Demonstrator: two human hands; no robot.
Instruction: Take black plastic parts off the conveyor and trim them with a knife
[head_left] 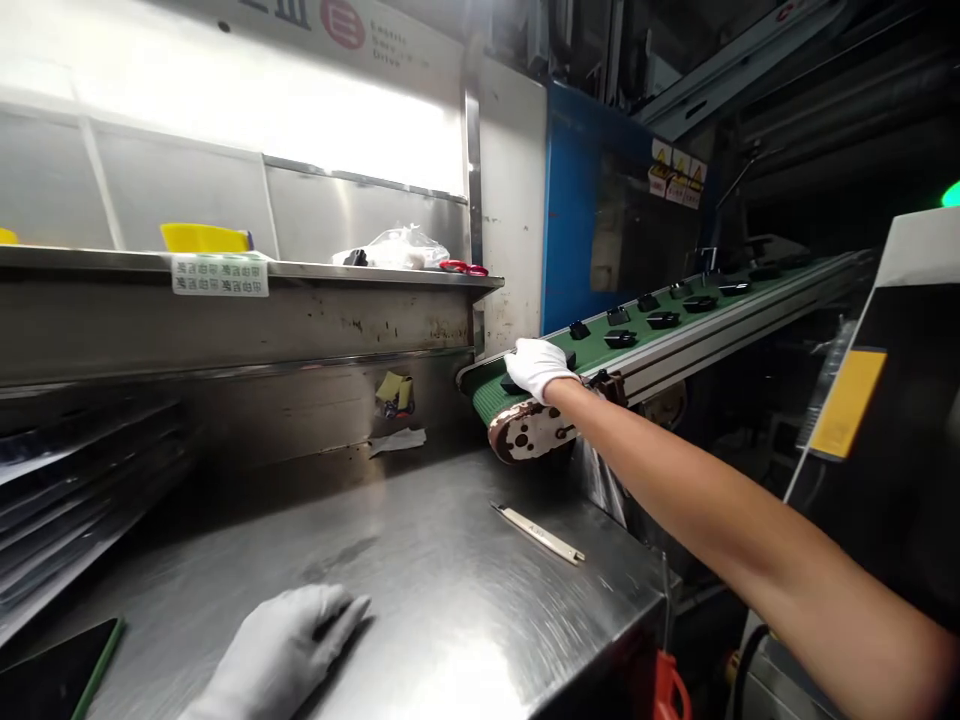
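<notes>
My right hand (538, 368), in a white glove, reaches to the low end of a green conveyor belt (491, 400). Its fingers are closed on a small black plastic part, mostly hidden by the glove. More glossy black plastic parts (620, 339) lie spaced out further up the belt. My left hand (289, 640), gloved too, rests on the steel table (420, 540) with thumb and fingers a little apart and nothing visible in it. Between the hands, a pale, slim utility knife (538, 533) lies on the tabletop.
Stacked dark trays (67, 500) stand at the left, above a green-edged phone (67, 670). A steel shelf (315, 268) holds a yellow object (204, 238), a plastic bag (409, 248) and red-handled scissors (463, 267). A blue machine (574, 210) rises behind the belt.
</notes>
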